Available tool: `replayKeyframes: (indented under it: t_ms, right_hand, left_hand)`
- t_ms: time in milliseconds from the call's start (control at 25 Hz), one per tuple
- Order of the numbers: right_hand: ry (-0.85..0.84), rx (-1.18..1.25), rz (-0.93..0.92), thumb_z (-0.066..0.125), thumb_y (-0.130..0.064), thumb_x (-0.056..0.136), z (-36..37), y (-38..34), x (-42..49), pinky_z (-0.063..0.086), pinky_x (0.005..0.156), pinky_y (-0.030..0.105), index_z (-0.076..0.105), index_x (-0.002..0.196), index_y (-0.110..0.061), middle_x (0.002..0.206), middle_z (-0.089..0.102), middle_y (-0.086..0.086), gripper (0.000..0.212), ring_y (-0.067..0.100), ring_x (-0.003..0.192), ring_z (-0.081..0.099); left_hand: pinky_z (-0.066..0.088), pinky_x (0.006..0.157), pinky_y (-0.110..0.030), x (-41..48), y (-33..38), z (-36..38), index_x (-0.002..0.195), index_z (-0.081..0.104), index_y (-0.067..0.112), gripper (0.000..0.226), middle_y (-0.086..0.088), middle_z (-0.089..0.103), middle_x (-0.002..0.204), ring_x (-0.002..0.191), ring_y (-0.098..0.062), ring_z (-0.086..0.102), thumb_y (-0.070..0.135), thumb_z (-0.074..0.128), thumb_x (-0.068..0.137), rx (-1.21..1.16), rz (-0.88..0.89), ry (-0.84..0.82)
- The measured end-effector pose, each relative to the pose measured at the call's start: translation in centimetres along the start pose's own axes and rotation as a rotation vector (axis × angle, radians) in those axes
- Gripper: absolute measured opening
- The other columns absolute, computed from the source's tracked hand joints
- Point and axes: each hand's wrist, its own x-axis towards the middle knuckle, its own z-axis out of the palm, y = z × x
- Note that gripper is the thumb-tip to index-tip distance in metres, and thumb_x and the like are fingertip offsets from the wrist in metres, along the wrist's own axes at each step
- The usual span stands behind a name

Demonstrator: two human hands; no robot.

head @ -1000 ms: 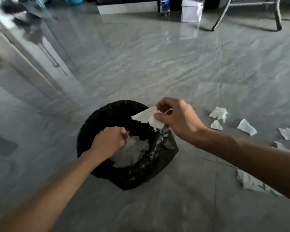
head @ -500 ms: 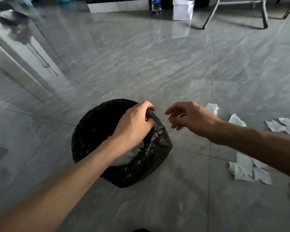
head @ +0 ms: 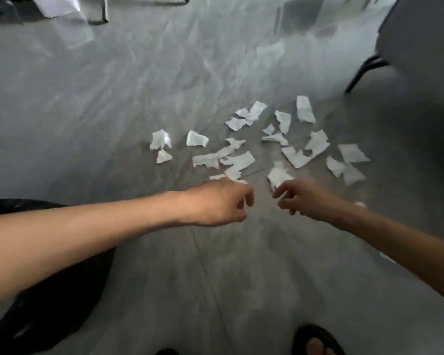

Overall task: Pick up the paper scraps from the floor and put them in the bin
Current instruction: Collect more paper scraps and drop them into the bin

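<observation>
Several white torn paper scraps (head: 237, 160) lie scattered on the grey floor ahead of me. My left hand (head: 219, 202) reaches out over the nearest scraps with fingers loosely curled and nothing in it. My right hand (head: 301, 198) hovers just right of it, fingers apart and empty, its tips close to a crumpled scrap (head: 278, 175). The bin with its black bag (head: 49, 303) sits at the lower left, mostly hidden under my left forearm. The view is blurred.
A dark chair (head: 408, 47) stands at the upper right, its leg reaching the floor near the scraps. A white box (head: 59, 6) and metal frame legs sit at the top left. My sandalled foot (head: 315, 342) shows at the bottom edge.
The right hand dropped its scrap into the bin. Both hands left the bin and moved right toward the scattered scraps; the view swung right, so the bin now sits at the lower left.
</observation>
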Motion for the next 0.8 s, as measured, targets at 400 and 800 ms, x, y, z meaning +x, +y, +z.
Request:
replayKeyframes:
  t_ms: [400,800]
  right_hand:
    - [0.517,-0.206,0.532,0.072,-0.041,0.073,-2.4,20.8,-7.1,0.05,0.08,0.037,0.059,0.114,-0.024,0.118,0.058,0.005,0.046,0.026,0.101,0.059]
    - [0.6,0.072,0.198,0.065,-0.027,0.08,-1.4,23.5,-7.1,0.041,0.056,0.007,0.052,0.099,-0.039,0.068,0.058,-0.017,0.026,-0.005,0.068,0.057]
  left_hand:
    - [0.041,0.079,-0.03,12.5,6.6,9.9,0.116,0.055,0.022,0.031,-0.001,0.061,0.119,0.106,-0.023,0.057,0.024,0.056,0.085,0.044,0.099,-0.119]
    - [0.05,0.08,-0.048,20.6,3.6,13.2,0.119,0.047,0.013,0.028,-0.012,0.048,0.119,0.104,-0.031,0.052,0.019,0.048,0.092,0.266,0.091,0.121]
